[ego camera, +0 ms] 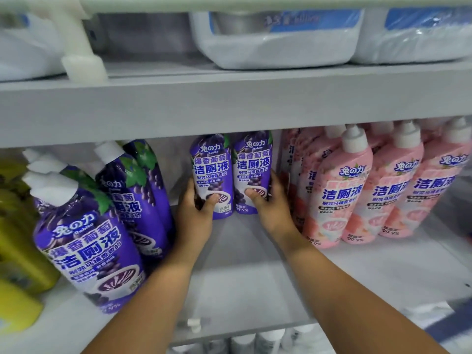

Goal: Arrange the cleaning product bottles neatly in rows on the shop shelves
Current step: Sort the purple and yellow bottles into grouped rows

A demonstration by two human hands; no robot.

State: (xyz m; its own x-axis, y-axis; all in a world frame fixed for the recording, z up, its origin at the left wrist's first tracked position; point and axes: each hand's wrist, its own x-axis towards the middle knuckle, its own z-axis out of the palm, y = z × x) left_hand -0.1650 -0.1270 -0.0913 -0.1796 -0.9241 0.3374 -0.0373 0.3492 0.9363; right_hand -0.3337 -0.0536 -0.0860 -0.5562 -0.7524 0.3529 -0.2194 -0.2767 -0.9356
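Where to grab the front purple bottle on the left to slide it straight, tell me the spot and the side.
Grip the front purple bottle around its wide lower body, coming from the open shelf front. It leans, its white cap tilted left, and the neck is narrow, so a cap hold would likely tip it. Purple bottles behind and yellow bottles crowd its sides.

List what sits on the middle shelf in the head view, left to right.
yellow bottles → purple bottles with white caps → left hand gripping a purple bottle → second purple bottle gripped by the right hand → pink bottles.
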